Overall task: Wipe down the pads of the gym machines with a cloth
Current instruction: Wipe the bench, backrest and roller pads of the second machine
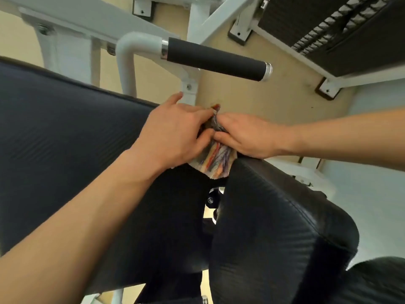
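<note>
A small multicoloured striped cloth is bunched between my two hands at the far edge of the machine's pads. My left hand grips it from the left, fingers curled over the top. My right hand pinches it from the right, thumb and fingers closed on the fabric. The cloth's lower end hangs over the gap between two black padded cushions: a wide back pad at left and a narrower seat pad at right. Most of the cloth is hidden under my hands.
A white machine frame carries a black foam handle just beyond my hands. Metal brackets and bolts show in the gap between the pads. A black ribbed footplate stands top right over a beige floor.
</note>
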`<state>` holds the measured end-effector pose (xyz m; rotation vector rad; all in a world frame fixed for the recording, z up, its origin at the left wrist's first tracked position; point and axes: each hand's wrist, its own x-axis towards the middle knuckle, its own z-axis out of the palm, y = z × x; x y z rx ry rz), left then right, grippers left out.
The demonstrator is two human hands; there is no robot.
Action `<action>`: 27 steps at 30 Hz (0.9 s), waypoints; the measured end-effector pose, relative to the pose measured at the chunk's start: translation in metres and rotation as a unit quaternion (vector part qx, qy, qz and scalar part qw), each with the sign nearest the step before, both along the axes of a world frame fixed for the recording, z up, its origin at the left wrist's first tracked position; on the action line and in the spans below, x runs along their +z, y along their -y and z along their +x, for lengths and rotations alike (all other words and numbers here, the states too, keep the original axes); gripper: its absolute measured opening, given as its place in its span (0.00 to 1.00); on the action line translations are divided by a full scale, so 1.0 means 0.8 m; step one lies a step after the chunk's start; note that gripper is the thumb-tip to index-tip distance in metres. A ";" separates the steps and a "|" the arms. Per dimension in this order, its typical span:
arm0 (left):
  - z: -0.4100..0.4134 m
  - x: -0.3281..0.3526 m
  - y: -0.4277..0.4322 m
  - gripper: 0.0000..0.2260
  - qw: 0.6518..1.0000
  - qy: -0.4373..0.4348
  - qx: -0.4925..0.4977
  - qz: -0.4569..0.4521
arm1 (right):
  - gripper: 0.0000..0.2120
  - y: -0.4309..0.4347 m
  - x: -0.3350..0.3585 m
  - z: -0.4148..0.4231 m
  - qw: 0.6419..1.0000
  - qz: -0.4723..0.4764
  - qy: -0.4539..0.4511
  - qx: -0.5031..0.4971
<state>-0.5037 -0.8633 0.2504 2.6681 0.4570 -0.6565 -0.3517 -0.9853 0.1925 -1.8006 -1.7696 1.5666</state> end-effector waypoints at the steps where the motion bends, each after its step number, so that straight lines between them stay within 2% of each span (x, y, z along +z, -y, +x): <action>1: 0.011 -0.006 0.009 0.21 0.998 -0.026 -0.049 -0.013 | 0.15 0.019 -0.007 0.012 1.000 -0.018 0.002 0.004; 3: 0.033 -0.019 0.027 0.24 0.991 -0.062 -0.115 -0.031 | 0.16 0.054 -0.016 0.032 0.998 -0.056 -0.002 0.010; 7: 0.074 -0.035 0.048 0.21 0.981 -0.110 -0.132 -0.093 | 0.22 0.109 -0.014 0.048 0.982 -0.182 -0.032 -0.026; 9: 0.089 -0.037 0.041 0.20 0.972 -0.153 -0.132 -0.119 | 0.24 0.127 -0.012 0.038 0.963 -0.227 -0.078 -0.118; 12: 0.089 -0.028 0.010 0.18 0.967 -0.187 -0.121 -0.126 | 0.17 0.120 -0.022 0.011 0.871 -0.257 -0.201 -0.367; 13: 0.084 -0.024 -0.001 0.18 0.968 -0.188 -0.118 -0.119 | 0.16 0.110 -0.028 0.003 0.847 -0.254 -0.220 -0.412; 16: 0.070 -0.014 -0.016 0.19 0.969 -0.195 -0.110 -0.101 | 0.17 0.086 -0.037 -0.014 0.805 -0.262 -0.264 -0.462; 19: 0.081 -0.024 0.002 0.18 0.965 -0.212 -0.129 -0.087 | 0.11 0.077 -0.041 -0.018 0.746 -0.267 -0.299 -0.531; 20: 0.091 -0.031 0.011 0.18 0.960 -0.227 -0.136 -0.090 | 0.12 0.075 -0.041 -0.019 0.741 -0.267 -0.283 -0.548; 22: 0.118 -0.050 0.026 0.18 0.944 -0.265 -0.157 -0.116 | 0.17 0.075 -0.040 -0.022 0.763 -0.263 -0.206 -0.553; 26: 0.162 -0.079 0.053 0.18 0.912 -0.318 -0.188 -0.175 | 0.21 0.092 -0.061 -0.041 0.773 -0.354 -0.130 -0.511; 27: 0.165 -0.081 0.060 0.18 0.909 -0.317 -0.199 -0.181 | 0.22 0.096 -0.062 -0.048 0.763 -0.375 -0.123 -0.511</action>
